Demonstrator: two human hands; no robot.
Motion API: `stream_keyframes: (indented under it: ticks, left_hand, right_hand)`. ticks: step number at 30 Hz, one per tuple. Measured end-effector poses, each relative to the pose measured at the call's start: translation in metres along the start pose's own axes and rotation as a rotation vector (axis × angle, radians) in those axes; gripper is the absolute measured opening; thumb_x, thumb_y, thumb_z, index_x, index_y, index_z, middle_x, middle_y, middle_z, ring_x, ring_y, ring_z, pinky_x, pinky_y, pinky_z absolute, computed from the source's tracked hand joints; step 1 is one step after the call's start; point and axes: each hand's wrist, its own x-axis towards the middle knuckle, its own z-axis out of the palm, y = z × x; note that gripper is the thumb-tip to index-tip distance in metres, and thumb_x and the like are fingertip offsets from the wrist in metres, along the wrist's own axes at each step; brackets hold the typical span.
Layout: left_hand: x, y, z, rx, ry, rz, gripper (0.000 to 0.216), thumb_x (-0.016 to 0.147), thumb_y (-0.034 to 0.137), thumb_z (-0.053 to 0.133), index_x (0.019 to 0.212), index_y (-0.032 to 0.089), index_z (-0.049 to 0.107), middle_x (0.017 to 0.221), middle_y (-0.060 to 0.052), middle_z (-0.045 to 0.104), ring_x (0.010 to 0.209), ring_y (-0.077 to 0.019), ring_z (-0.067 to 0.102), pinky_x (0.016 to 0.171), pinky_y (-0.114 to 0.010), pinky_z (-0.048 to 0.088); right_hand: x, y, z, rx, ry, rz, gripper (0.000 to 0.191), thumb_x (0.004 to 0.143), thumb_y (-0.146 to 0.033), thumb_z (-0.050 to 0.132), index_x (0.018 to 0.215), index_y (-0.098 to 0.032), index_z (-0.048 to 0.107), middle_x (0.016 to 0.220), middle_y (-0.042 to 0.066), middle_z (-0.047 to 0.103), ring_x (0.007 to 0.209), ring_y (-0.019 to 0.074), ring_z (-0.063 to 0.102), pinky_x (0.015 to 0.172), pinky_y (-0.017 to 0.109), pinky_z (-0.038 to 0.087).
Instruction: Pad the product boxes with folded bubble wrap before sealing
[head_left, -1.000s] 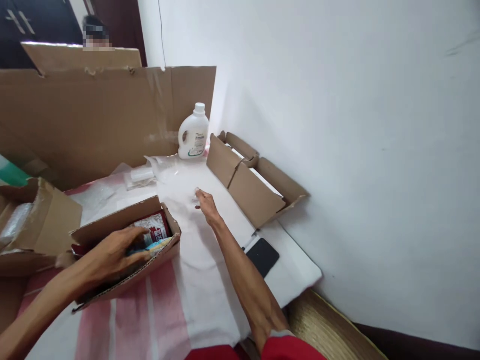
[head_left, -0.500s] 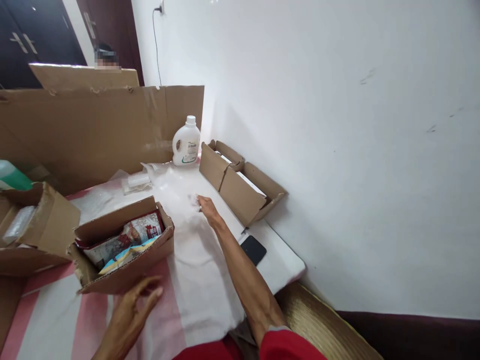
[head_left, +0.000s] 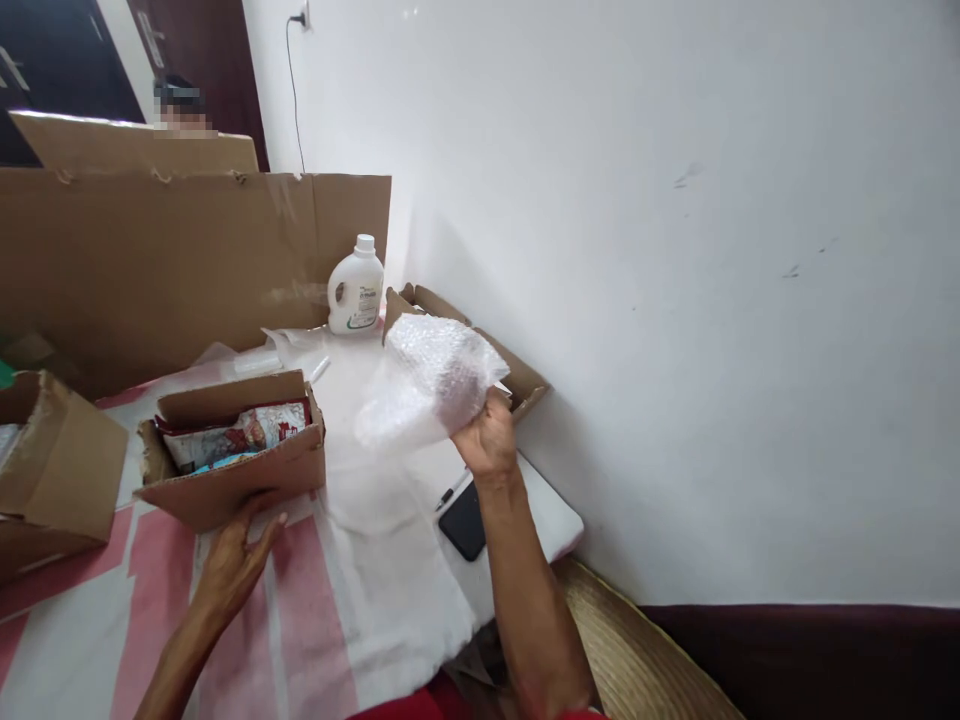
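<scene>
My right hand point(head_left: 487, 437) is closed on one edge of a clear piece of bubble wrap point(head_left: 439, 365), raised over the table. The wrap covers much of the divided cardboard box behind it. My left hand point(head_left: 234, 562) has its thumb and fingers apart and lies by the lower front of an open cardboard box point(head_left: 247, 490). Some of its fingertips are hard to make out against the box, so I cannot tell if they press on it. Inside this box sit a red-and-white printed packet point(head_left: 266, 428) and a blue one, partly hidden.
A white jug point(head_left: 358, 295) stands at the back before a tall cardboard panel point(head_left: 150, 260). The divided box point(head_left: 529, 385) leans near the wall. A phone point(head_left: 463, 522) and a pen point(head_left: 445, 498) lie at right. Another cardboard box point(head_left: 71, 460) is at left; a person sits beyond the panel.
My right hand has come nearer and to the right, lifting the bubble wrap up off the table. My left hand has shifted up against or close to the box. The view has turned slightly right.
</scene>
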Motion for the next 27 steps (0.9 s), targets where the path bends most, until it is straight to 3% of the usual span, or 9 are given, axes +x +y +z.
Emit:
stream_keyframes:
  ticks: [3, 5, 8, 10, 13, 17, 21, 24, 27]
  left_hand:
    - [-0.002, 0.007, 0.003, -0.175, -0.059, -0.082, 0.064, 0.076, 0.072, 0.061, 0.115, 0.023, 0.071, 0.124, -0.012, 0.074, 0.117, -0.0353, 0.067, 0.095, -0.046, 0.056]
    - [-0.015, 0.014, 0.008, -0.474, -0.217, -0.125, 0.077, 0.073, 0.082, 0.057, 0.120, 0.022, 0.070, 0.127, -0.013, 0.073, 0.120, -0.0359, 0.065, 0.103, -0.050, 0.052]
    - [-0.044, 0.030, 0.015, -0.911, -0.462, -0.214, 0.096, 0.070, 0.094, 0.044, 0.127, 0.021, 0.067, 0.131, -0.016, 0.070, 0.118, -0.0371, 0.066, 0.100, -0.052, 0.053]
    - [-0.065, 0.039, 0.018, -0.928, -0.533, -0.312, 0.083, 0.074, 0.084, 0.056, 0.126, 0.020, 0.068, 0.127, -0.015, 0.072, 0.111, -0.0351, 0.069, 0.094, -0.048, 0.056]
    - [-0.094, 0.033, 0.017, -0.786, -0.496, -0.420, 0.057, 0.079, 0.059, 0.073, 0.117, 0.016, 0.071, 0.108, -0.011, 0.077, 0.093, -0.0271, 0.071, 0.083, -0.037, 0.056]
    - [-0.134, -0.004, 0.008, -0.556, -0.165, -0.544, 0.060, 0.069, 0.066, 0.077, 0.099, 0.014, 0.072, 0.087, -0.007, 0.076, 0.082, -0.0251, 0.070, 0.069, -0.032, 0.055]
    - [-0.169, -0.031, -0.012, -0.431, -0.054, -0.618, 0.065, 0.071, 0.073, 0.071, 0.102, 0.016, 0.069, 0.085, -0.006, 0.074, 0.082, -0.0265, 0.072, 0.070, -0.034, 0.058]
    - [-0.185, -0.036, -0.028, -0.431, 0.020, -0.669, 0.081, 0.068, 0.075, 0.072, 0.124, 0.017, 0.059, 0.091, -0.006, 0.072, 0.082, -0.0258, 0.073, 0.072, -0.036, 0.061]
    - [-0.193, -0.038, -0.035, -0.425, 0.030, -0.632, 0.099, 0.067, 0.069, 0.077, 0.146, 0.022, 0.039, 0.104, -0.008, 0.068, 0.085, -0.0240, 0.073, 0.075, -0.037, 0.062]
  right_hand:
    - [-0.042, -0.009, 0.001, 0.011, 0.012, 0.050, 0.022, 0.099, -0.036, 0.054, 0.109, -0.027, 0.072, 0.101, -0.001, 0.080, 0.106, 0.0193, 0.073, 0.098, 0.036, 0.059]
    - [-0.070, 0.000, -0.002, -0.017, 0.010, 0.128, 0.022, 0.098, -0.038, 0.058, 0.110, -0.026, 0.073, 0.102, 0.000, 0.080, 0.110, 0.0206, 0.072, 0.099, 0.037, 0.058]
    - [-0.104, 0.034, -0.017, -0.144, 0.010, 0.289, 0.027, 0.095, -0.045, 0.060, 0.106, -0.023, 0.073, 0.100, 0.003, 0.080, 0.110, 0.0243, 0.072, 0.097, 0.040, 0.059]
    - [-0.119, 0.063, -0.032, -0.286, 0.001, 0.404, 0.034, 0.094, -0.050, 0.060, 0.101, -0.020, 0.074, 0.096, 0.006, 0.080, 0.109, 0.0273, 0.073, 0.095, 0.042, 0.059]
    - [-0.136, 0.100, -0.056, -0.495, 0.027, 0.425, 0.043, 0.092, -0.058, 0.060, 0.099, -0.018, 0.074, 0.099, 0.011, 0.079, 0.108, 0.0301, 0.072, 0.094, 0.045, 0.059]
    - [-0.158, 0.115, -0.079, -0.960, 0.044, 0.135, 0.046, 0.094, -0.057, 0.059, 0.120, -0.020, 0.069, 0.123, 0.014, 0.071, 0.113, 0.0301, 0.068, 0.098, 0.048, 0.056]
    - [-0.188, 0.105, -0.087, -1.476, -0.473, -0.208, 0.047, 0.096, -0.034, 0.060, 0.141, -0.021, 0.057, 0.141, 0.016, 0.059, 0.133, 0.0307, 0.054, 0.110, 0.053, 0.048]
    - [-0.206, 0.107, -0.089, -1.614, -0.934, -0.238, 0.068, 0.089, -0.039, 0.071, 0.150, -0.020, 0.048, 0.155, 0.017, 0.047, 0.146, 0.0337, 0.040, 0.116, 0.056, 0.042]
    - [-0.211, 0.122, -0.092, -1.699, -1.108, -0.288, 0.070, 0.087, -0.037, 0.075, 0.147, -0.015, 0.049, 0.155, 0.017, 0.048, 0.150, 0.0344, 0.035, 0.117, 0.053, 0.042]
